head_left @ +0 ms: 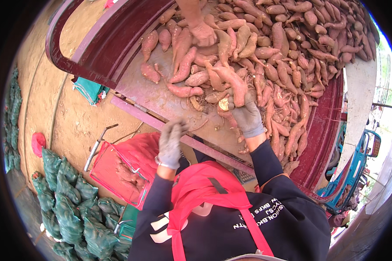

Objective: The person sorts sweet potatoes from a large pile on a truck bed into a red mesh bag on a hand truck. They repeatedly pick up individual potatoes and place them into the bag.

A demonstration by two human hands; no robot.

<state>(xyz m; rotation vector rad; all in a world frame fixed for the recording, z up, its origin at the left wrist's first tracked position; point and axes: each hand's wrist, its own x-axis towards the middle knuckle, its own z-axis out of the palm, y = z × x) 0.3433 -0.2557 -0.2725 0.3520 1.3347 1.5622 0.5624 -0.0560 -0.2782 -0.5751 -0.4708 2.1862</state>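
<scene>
My right hand (pixel 246 114), in a grey-white work glove, grips a sweet potato (pixel 233 83) at the near part of the truck bed (pixel 134 78). Beside its fingers is another sweet potato with a pale broken end (pixel 223 104). My left hand (pixel 172 140), gloved too, is raised near the bed's edge with nothing visible in it, fingers loosely together and slightly blurred. A large heap of sweet potatoes (pixel 281 58) covers much of the bed. Below my left hand, an open red mesh bag (pixel 98 169) holds several sweet potatoes (pixel 130 174).
Another person's bare hand (pixel 204 34) reaches into the heap from the top. Filled green mesh bags (pixel 68 212) stand at lower left. A metal bar (pixel 93 153) rises beside the red bag. Folded green bags (pixel 89 89) lie beyond the bed's edge; a blue vehicle (pixel 352 176) is at right.
</scene>
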